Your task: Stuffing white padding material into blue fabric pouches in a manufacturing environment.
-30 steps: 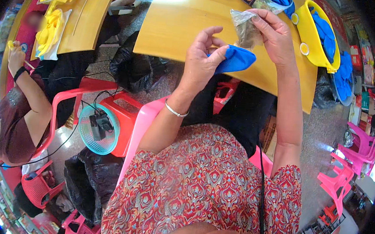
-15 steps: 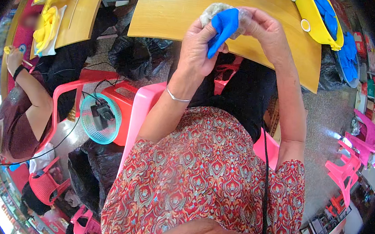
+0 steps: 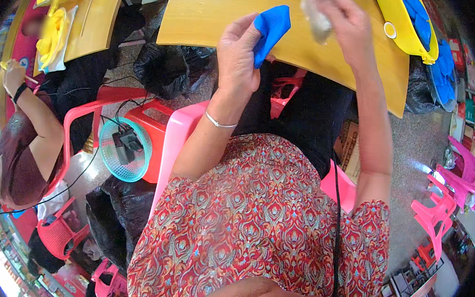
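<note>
Landmark: the wooden table (image 3: 225,22) in front of the person. The left hand (image 3: 238,56), at the table's near edge, holds a blue cloth piece (image 3: 272,31) pinched between thumb and fingers; the piece stands up from the grip, seen against the tabletop. The right hand (image 3: 348,30), over the table to the right of the cloth and apart from it, has its fingers closed on a small clear plastic bag (image 3: 317,21); blur hides its contents. At the table's right side is a yellow tub (image 3: 401,37) with white wheel-like discs, containing blue cloth (image 3: 419,20). Left of the table, beyond a gap, a second table (image 3: 99,20) bears yellow cloth (image 3: 53,39). A black plastic bag (image 3: 162,73) lies below the table's near-left corner.
</note>
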{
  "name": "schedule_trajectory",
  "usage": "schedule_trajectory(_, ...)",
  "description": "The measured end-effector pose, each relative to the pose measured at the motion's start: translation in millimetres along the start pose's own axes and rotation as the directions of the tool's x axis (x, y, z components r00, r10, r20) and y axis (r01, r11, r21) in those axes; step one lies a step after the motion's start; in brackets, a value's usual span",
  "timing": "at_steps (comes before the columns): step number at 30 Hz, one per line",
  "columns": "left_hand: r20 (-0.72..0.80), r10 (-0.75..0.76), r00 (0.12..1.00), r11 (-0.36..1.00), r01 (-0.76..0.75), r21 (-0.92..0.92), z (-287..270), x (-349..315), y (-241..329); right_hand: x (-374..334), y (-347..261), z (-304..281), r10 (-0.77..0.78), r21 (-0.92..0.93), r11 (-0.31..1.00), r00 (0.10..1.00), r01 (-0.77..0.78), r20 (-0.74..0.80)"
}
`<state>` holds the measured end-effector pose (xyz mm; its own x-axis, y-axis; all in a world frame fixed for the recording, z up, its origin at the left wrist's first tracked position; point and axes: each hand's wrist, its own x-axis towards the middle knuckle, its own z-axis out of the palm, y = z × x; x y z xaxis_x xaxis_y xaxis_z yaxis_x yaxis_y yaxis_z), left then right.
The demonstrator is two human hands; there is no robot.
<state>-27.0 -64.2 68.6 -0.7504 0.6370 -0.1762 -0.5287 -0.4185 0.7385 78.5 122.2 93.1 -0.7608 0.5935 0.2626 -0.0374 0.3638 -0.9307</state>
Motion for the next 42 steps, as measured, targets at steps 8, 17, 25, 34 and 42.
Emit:
schedule_trajectory(8, 0.013, 0.041, 0.999, 0.999, -0.042, 0.033, -8, 1, -3, 12, -56, -8, 0.152, -0.283, 0.955, 0.969, -0.094, 0.193)
schedule_trajectory(17, 0.43, 0.224, 0.875, 0.938, -0.313, 0.148, -2, 3, -10, 31, 7, 9, -0.512, 0.909, 0.417, 0.819, -0.027, 0.259)
schedule_trajectory(25, 0.481, 0.008, 0.877, 0.987, -0.084, 0.137, 0, 4, -18, 4, -47, 8, 0.201, 0.317, 0.909, 0.95, -0.272, 0.239)
schedule_trajectory(34, 0.177, 0.171, 0.969, 0.961, -0.204, 0.187, 2, 1, -16, -4, -35, -5, -0.025, -0.027, 0.999, 0.994, 0.028, 0.106)
schedule_trajectory(42, 0.104, 0.264, 0.959, 0.904, -0.283, 0.319, -3, 10, -22, 6, -41, 0, -0.197, -0.468, 0.851, 0.971, 0.239, 0.137)
